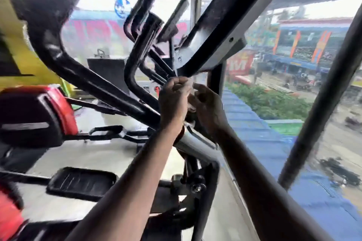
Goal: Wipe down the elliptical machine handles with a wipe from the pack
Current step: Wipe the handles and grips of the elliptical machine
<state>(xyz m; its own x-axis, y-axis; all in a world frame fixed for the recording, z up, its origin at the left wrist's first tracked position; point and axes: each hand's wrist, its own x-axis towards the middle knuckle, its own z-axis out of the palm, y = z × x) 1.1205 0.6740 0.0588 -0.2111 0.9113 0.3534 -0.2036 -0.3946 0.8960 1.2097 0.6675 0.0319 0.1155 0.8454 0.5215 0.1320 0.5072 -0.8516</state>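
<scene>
White, thin wipe (pixel 191 92) is pinched between left hand (pixel 174 96) and right hand (pixel 207 107). It is judged limp and light, best bunched before the black handle (pixel 137 53) is wrapped.

Pale grey floor (pixel 101 154) carried the black elliptical frames (pixel 109 92), a red-and-black shrouded unit (pixel 35 115) at left, with a black ribbed pedal (pixel 82 183) just above it, all blurred.

Daylight pouring in through the big window (pixel 293 64) ahead, sky blown out white, machine frame (pixel 82 72) dark against it (nearly silhouette), heavy motion smear throughout, worst at left edge, straight bars bowed by the wide lens, street outside soft
</scene>
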